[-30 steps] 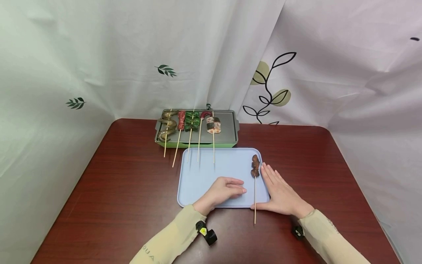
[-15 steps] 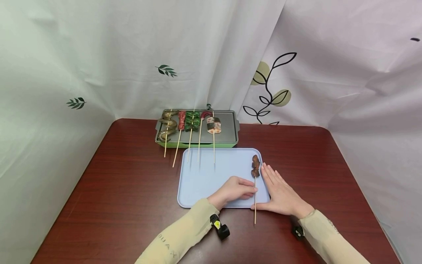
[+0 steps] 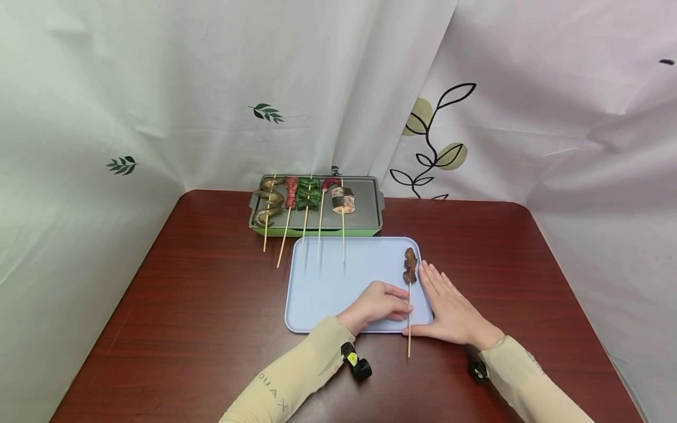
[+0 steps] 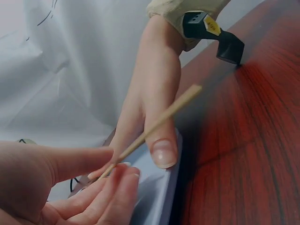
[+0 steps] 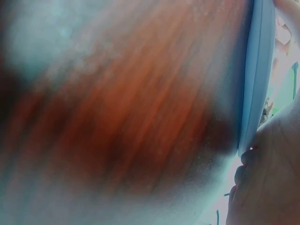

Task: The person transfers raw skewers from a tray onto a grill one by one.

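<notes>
A skewer of brown meat chunks [image 3: 409,267] lies along the right side of the light blue tray [image 3: 322,294], its stick reaching past the front rim. My left hand [image 3: 376,305] pinches that bare wooden stick [image 4: 159,119] between thumb and fingers, as the left wrist view shows close up. My right hand [image 3: 455,314] rests against the tray's right edge with straight fingers spread, its thumb at the front rim beside the stick. In the right wrist view, the tray's side wall [image 5: 258,70] runs by that hand.
Behind the tray stands a green grill with a grey top [image 3: 365,214]. Across it lie several skewers: shrimp [image 3: 268,200], red meat [image 3: 291,192], green pepper [image 3: 308,195], a dark red curled piece [image 3: 330,183] and a fish chunk [image 3: 343,201]. Some sticks overhang the tray. White curtains enclose the table [image 3: 185,305].
My left hand has moved right across the tray and taken hold of the meat skewer's stick. The right hand, tray and grill have stayed in place.
</notes>
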Action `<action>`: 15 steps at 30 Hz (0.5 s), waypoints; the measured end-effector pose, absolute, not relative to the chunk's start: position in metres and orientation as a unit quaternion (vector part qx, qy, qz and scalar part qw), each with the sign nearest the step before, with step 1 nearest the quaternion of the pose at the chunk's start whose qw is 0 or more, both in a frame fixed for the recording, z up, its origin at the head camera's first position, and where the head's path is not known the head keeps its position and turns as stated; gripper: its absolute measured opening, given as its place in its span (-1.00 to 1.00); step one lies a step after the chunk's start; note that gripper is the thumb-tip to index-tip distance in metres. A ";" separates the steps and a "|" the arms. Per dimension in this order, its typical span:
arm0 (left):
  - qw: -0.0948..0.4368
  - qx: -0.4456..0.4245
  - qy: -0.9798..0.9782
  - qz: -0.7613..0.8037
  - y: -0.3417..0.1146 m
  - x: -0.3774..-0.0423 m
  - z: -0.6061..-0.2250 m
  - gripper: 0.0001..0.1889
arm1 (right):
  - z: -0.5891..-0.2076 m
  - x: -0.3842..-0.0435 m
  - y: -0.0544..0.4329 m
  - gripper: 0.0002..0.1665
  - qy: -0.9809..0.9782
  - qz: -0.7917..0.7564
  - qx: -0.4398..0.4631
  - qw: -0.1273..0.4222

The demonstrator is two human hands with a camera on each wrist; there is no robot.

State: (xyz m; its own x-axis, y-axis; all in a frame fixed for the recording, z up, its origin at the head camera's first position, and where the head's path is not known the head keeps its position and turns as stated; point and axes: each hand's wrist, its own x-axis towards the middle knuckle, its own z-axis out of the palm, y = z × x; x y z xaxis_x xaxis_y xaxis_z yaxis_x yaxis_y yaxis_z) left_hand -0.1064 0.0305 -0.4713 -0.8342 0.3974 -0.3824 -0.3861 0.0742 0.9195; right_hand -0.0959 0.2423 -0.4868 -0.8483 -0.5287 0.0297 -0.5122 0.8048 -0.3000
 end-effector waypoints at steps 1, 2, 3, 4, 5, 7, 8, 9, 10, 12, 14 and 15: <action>0.285 0.003 0.673 0.683 0.031 -0.106 -0.472 -0.70 | -0.487 -0.096 0.242 0.59 0.950 -0.149 -0.274 0.028; 0.282 0.001 0.672 0.685 0.031 -0.106 -0.472 -0.70 | -0.487 -0.096 0.243 0.59 0.950 -0.149 -0.274 0.028; 0.279 -0.001 0.671 0.687 0.032 -0.106 -0.473 -0.70 | -0.488 -0.096 0.243 0.59 0.950 -0.149 -0.274 0.028; 0.276 -0.002 0.671 0.689 0.032 -0.106 -0.474 -0.70 | -0.488 -0.096 0.243 0.58 0.949 -0.148 -0.276 0.027; 0.275 -0.004 0.670 0.690 0.032 -0.106 -0.474 -0.70 | -0.488 -0.096 0.243 0.57 0.949 -0.148 -0.277 0.026; 0.272 -0.007 0.669 0.692 0.032 -0.106 -0.473 -0.70 | -0.488 -0.096 0.244 0.56 0.949 -0.148 -0.278 0.026; 0.271 -0.008 0.669 0.692 0.032 -0.106 -0.473 -0.70 | -0.489 -0.096 0.244 0.55 0.949 -0.147 -0.279 0.026; 0.269 -0.008 0.670 0.692 0.031 -0.106 -0.472 -0.70 | -0.489 -0.096 0.244 0.55 0.949 -0.147 -0.279 0.026; 0.267 -0.007 0.671 0.692 0.031 -0.106 -0.471 -0.70 | -0.489 -0.096 0.244 0.55 0.949 -0.146 -0.279 0.025; 0.264 -0.004 0.672 0.691 0.029 -0.106 -0.469 -0.69 | -0.489 -0.096 0.243 0.56 0.949 -0.145 -0.279 0.026; 0.259 0.000 0.675 0.691 0.027 -0.106 -0.467 -0.69 | -0.489 -0.096 0.243 0.56 0.949 -0.147 -0.278 0.025; 0.257 0.003 0.676 0.691 0.026 -0.106 -0.466 -0.69 | -0.488 -0.096 0.243 0.57 0.949 -0.148 -0.277 0.025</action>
